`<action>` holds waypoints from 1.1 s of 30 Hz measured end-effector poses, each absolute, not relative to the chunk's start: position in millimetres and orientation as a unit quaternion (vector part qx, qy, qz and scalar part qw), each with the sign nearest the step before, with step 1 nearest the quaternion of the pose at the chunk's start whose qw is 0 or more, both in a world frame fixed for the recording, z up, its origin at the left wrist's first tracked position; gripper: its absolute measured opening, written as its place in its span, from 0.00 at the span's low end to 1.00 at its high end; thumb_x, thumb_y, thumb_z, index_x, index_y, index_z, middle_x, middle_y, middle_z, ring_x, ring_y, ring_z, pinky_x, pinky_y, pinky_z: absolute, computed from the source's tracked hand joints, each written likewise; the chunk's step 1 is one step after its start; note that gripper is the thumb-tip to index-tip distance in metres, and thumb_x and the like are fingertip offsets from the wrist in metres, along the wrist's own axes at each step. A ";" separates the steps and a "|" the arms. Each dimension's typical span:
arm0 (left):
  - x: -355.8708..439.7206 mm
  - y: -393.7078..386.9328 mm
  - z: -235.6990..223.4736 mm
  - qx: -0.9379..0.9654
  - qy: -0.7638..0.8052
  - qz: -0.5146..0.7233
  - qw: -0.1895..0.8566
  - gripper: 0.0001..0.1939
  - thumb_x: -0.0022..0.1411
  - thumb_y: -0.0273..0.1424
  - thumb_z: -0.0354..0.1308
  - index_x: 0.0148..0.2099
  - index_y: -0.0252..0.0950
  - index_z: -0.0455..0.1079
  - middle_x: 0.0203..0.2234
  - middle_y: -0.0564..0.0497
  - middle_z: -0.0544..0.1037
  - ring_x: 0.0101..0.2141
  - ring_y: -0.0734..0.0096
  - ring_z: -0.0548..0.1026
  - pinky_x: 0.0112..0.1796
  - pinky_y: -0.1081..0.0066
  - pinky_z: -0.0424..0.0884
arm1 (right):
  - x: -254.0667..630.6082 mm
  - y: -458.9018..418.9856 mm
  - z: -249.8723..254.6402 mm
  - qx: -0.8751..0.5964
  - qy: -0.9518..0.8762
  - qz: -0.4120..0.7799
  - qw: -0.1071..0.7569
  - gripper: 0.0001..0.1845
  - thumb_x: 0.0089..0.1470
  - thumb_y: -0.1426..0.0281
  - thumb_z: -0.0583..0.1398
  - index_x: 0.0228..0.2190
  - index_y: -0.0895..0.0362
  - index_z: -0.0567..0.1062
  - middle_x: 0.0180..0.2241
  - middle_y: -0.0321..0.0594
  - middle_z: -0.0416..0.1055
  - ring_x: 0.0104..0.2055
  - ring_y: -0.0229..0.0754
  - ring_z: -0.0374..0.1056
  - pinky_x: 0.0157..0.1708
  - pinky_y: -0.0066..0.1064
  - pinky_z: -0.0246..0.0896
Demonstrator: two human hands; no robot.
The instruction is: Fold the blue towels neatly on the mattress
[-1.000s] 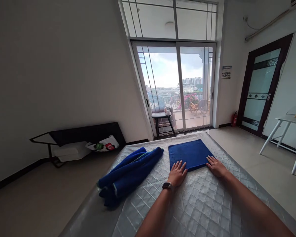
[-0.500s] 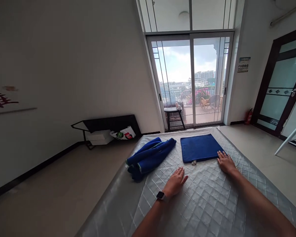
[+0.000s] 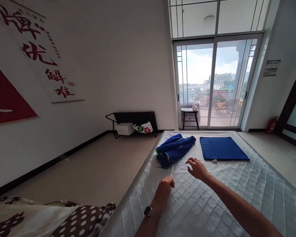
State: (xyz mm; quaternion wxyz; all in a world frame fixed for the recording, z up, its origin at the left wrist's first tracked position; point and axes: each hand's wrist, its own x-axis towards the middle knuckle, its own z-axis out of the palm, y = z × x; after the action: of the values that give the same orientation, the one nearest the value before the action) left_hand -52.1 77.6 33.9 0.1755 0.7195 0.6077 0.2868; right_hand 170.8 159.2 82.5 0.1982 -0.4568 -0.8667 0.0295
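A crumpled blue cloth [image 3: 176, 148] with a green edge lies in loose folds on the far left part of the quilted mattress [image 3: 212, 191]. To its right a blue cloth folded into a flat rectangle [image 3: 223, 148] has a small white tag at its front edge. My right hand [image 3: 196, 168] hovers between the two, nearest the crumpled cloth, fingers bent and apart, holding nothing. Lower and further left, my left hand [image 3: 164, 187], with a watch [image 3: 147, 211] on its wrist, is over the mattress with its fingers curled in. Nothing shows in it.
Patterned brown and cream bedding [image 3: 71, 219] lies at the lower left. By the wall stands a low black rack [image 3: 134, 117] with white boxes and a bag. A stool [image 3: 189, 112] stands before the sliding glass door [image 3: 209, 82]. A fire extinguisher [image 3: 271, 125] is at the right.
The view has turned left, bringing in the wall scroll and bedding. My right hand has left the flat folded cloth and moved left toward the crumpled one. My left hand's fingers have curled in.
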 end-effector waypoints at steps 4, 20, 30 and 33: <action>-56.3 78.0 38.8 0.737 0.611 0.237 0.164 0.14 0.51 0.17 0.46 0.24 0.38 0.68 0.26 0.49 0.76 0.32 0.68 0.74 0.36 0.71 0.65 | 93.4 173.4 89.2 -0.460 -0.872 0.049 0.163 0.35 0.53 0.67 0.67 0.61 0.51 0.67 0.61 0.45 0.67 0.59 0.52 0.66 0.55 0.38 0.65; -56.3 70.4 58.6 0.703 0.615 0.325 0.145 0.16 0.64 0.25 0.48 0.45 0.38 0.76 0.37 0.47 0.80 0.39 0.64 0.77 0.44 0.67 0.70 | 127.9 151.7 105.4 -0.533 -0.749 0.075 0.385 0.13 0.61 0.69 0.55 0.46 0.55 0.75 0.43 0.43 0.76 0.37 0.43 0.74 0.37 0.32 0.67; -18.9 34.3 98.1 0.694 0.502 0.438 0.272 0.28 0.64 0.53 0.51 0.20 0.39 0.60 0.13 0.60 0.59 0.17 0.77 0.59 0.24 0.73 0.56 | 209.4 -20.6 154.8 -0.477 -0.630 0.349 0.505 0.23 0.50 0.47 0.64 0.27 0.54 0.74 0.20 0.30 0.65 0.21 0.35 0.58 0.20 0.26 0.59; -3.2 -2.7 125.9 0.686 0.448 0.481 0.312 0.32 0.65 0.56 0.50 0.18 0.40 0.58 0.11 0.59 0.58 0.16 0.78 0.58 0.24 0.73 0.59 | 213.1 -54.1 162.8 -0.467 -0.569 0.411 0.538 0.28 0.45 0.43 0.67 0.24 0.55 0.72 0.20 0.30 0.62 0.23 0.35 0.56 0.21 0.26 0.59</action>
State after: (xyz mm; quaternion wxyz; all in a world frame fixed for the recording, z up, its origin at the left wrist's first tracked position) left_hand -3.2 -2.7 125.9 0.3122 0.6857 0.4481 0.4812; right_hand 213.1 -54.1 162.8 0.5381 -0.4665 -0.5693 0.4108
